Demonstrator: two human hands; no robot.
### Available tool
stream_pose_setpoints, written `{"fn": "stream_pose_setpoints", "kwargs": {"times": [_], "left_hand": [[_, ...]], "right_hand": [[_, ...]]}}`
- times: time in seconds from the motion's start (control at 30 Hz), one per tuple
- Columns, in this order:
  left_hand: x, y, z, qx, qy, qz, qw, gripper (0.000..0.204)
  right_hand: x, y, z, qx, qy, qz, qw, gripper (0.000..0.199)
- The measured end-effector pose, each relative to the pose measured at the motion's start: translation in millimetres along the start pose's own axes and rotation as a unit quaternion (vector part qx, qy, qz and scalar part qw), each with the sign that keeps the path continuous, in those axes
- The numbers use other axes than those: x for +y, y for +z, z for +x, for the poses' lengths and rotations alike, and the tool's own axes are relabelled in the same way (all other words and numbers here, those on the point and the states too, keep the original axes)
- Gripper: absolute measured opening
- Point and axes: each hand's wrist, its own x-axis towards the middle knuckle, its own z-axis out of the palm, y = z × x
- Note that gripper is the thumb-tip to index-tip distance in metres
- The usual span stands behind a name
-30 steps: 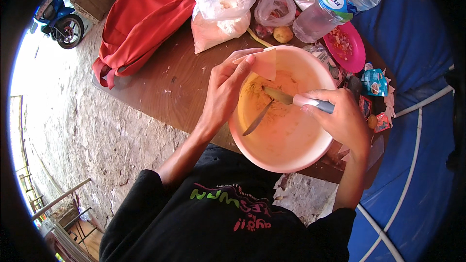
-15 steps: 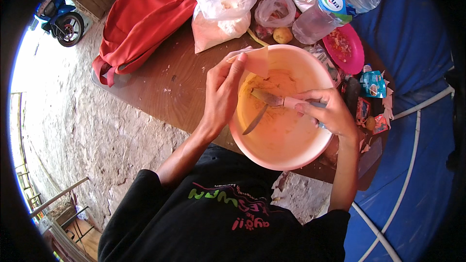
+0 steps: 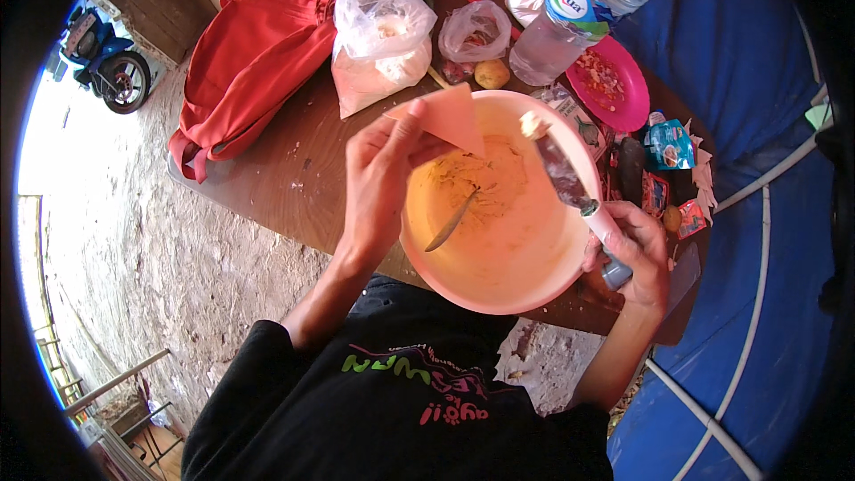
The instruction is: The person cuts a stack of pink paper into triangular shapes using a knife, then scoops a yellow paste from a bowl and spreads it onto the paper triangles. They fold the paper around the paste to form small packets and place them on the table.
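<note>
- Pinching thin peach pointed sheet [image 3: 458,118] in left hand [image 3: 381,150], eleven o'clock on round pink plastic bowl [image 3: 512,289].
- Probably flexing, tearing easily; needing edge holds.
- Clasping grey-handled metal knife [image 3: 561,169] in right hand [image 3: 639,254], four o'clock.

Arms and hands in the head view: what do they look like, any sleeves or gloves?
The left hand and right hand are human, without gloves. The forearms are bare, with no watch or cable showing; black sleeves end near the elbows, and the black shirt bears green, purple and pink lettering.

Knife [image 3: 563,174] swung right (tip bearing lump [image 3: 533,125]).
</note>
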Motion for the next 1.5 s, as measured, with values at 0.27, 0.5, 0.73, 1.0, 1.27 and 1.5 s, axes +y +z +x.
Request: {"fn": "stream_pose_setpoints", "kwargs": {"times": [0.27,0.5,0.73,1.0,1.27,1.5], "left_hand": [[-10.1,36.7,-12.5,-0.071,-0.1,-0.086,0.989,0.043],[-8.7,38.4,-20.3,-0.074,-0.146,-0.149,0.975,0.04],[-7.8,31.4,-15.9,-0.058,-0.154,-0.151,0.975,0.04],[5.5,4.8,12.3,-0.012,-0.057,-0.204,0.977,0.043],[-11.2,7.0,15.8,-0.051,-0.044,-0.124,0.99,0.043],[-12.8,5.7,18.4,-0.09,-0.065,-0.119,0.987,0.043]], "right_hand": [[17.8,34.3,-19.2,0.131,-0.163,-0.325,0.922,0.033],[30.3,44.6,-20.8,0.154,-0.241,-0.467,0.836,0.041],[30.3,37.4,-26.7,0.157,-0.245,-0.523,0.801,0.041],[0.0,19.5,-36.6,0.119,-0.125,-0.493,0.853,0.027],[-17.4,20.2,-10.8,-0.032,-0.012,-0.519,0.854,0.019],[-15.4,19.0,22.3,-0.064,0.028,-0.518,0.853,0.02]]}}
